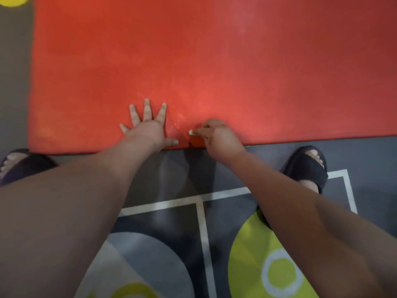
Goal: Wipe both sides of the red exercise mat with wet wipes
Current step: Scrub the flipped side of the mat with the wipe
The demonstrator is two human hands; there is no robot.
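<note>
Forearms (pixel 64 201); left hand (pixel 148 130) flat, right hand (pixel 217 136) curled at red mat (pixel 214 61) edge.

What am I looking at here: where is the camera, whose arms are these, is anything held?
No machine here: a person wears a camera on the head, looking down at their own arms. The red exercise mat lies flat on a patterned floor. The left hand rests flat on the mat near its front edge, fingers spread. The right hand sits at that edge, fingers curled; whether it grips the mat cannot be told. No wipe is visible. The feet wear black sandals.
</note>
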